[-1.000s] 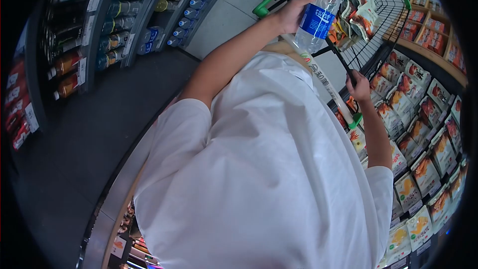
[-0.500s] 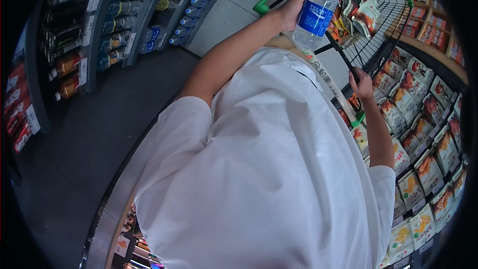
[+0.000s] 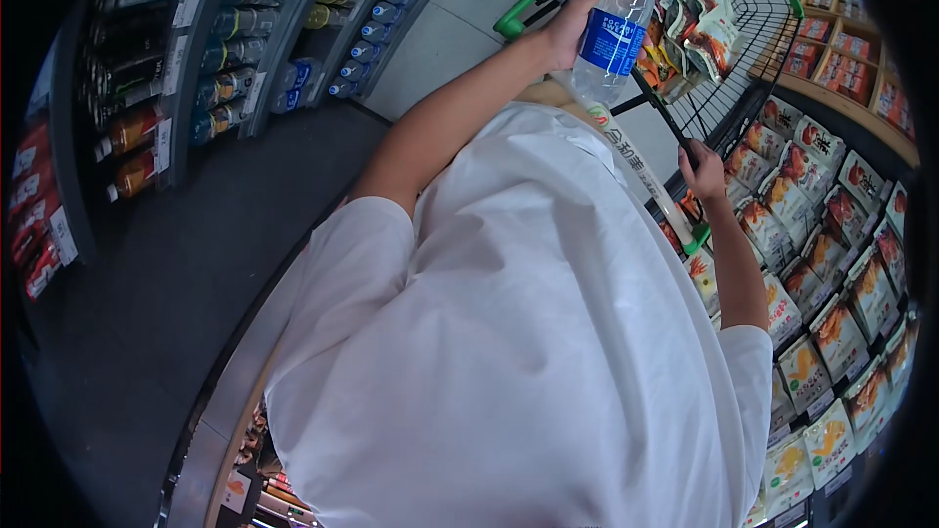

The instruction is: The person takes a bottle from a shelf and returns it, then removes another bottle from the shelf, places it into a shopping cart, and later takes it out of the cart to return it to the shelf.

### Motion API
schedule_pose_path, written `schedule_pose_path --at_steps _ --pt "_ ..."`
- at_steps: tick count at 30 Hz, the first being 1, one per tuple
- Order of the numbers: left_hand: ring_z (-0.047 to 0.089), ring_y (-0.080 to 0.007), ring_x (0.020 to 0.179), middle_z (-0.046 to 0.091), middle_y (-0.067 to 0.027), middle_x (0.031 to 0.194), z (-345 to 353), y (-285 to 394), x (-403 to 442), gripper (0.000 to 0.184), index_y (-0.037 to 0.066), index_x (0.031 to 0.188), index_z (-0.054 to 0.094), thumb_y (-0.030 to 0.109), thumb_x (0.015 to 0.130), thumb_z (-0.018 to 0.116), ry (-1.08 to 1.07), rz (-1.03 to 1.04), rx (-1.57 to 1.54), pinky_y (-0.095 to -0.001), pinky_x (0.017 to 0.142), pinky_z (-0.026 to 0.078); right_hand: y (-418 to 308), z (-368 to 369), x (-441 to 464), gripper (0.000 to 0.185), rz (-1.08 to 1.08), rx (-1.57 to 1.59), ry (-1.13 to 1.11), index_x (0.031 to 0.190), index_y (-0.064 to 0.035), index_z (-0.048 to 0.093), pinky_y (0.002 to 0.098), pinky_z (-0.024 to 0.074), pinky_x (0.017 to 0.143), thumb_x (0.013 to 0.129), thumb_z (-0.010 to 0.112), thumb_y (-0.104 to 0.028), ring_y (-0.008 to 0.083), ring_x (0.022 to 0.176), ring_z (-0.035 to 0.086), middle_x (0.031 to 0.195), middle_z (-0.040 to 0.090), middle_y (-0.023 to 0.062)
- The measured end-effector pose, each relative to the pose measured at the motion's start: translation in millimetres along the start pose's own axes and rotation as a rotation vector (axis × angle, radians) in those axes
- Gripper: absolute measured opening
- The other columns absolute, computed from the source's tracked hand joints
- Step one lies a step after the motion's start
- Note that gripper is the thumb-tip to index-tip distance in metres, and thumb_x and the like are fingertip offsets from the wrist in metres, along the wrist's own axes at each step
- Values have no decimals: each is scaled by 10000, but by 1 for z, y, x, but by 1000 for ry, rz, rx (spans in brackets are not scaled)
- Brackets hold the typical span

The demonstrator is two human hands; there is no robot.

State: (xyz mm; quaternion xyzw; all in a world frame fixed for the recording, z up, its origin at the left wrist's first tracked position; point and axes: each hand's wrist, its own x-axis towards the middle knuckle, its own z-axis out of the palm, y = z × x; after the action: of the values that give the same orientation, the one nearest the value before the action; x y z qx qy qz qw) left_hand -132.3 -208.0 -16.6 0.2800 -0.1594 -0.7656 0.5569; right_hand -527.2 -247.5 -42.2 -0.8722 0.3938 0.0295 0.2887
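Note:
A clear bottle with a blue label (image 3: 613, 39) stands nearly upright in my left hand (image 3: 570, 27), whose fingers wrap round its side. My right hand (image 3: 702, 172) is closed on a dark bar (image 3: 663, 117) of the shopping cart. Beside it runs the cart's pale handle (image 3: 641, 171) with green ends, close to my waist. Beyond the bottle, the black wire basket (image 3: 758, 0) of the cart holds several bagged snacks (image 3: 690, 15).
Drink shelves (image 3: 284, 39) with several bottles and price tags rise at the left. Racks of packaged snacks (image 3: 836, 332) line the right side, with a wooden display (image 3: 846, 68) above them. Dark floor (image 3: 186, 274) lies at the left.
The bottle in my left hand has shifted and turned slightly, and its label faces a little differently. My right hand stays on the cart's bar.

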Motion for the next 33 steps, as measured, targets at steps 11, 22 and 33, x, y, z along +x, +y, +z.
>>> schedule_pose_path --at_steps 11,22,33 --pt "746 -315 926 723 -216 1060 0 0 1 790 86 1350 560 753 938 469 0 11 -11 -417 813 617 -1 2 0 247 -12 -23 28 965 -36 669 466 519 676 924 640 -277 436 771 654 853 668 209" --pt "747 -309 921 725 -211 1051 1 1 -1 794 78 1350 569 749 935 471 19 0 -37 -409 820 612 -3 0 0 245 -26 -15 25 992 -28 677 461 519 670 928 638 -261 441 767 653 859 673 213" --pt "749 -309 908 727 -218 1046 0 1 1 798 69 1352 565 745 941 455 28 -5 -26 -407 814 616 -6 -2 2 237 -17 18 21 983 -25 669 465 521 666 929 638 -253 445 767 650 853 667 216"
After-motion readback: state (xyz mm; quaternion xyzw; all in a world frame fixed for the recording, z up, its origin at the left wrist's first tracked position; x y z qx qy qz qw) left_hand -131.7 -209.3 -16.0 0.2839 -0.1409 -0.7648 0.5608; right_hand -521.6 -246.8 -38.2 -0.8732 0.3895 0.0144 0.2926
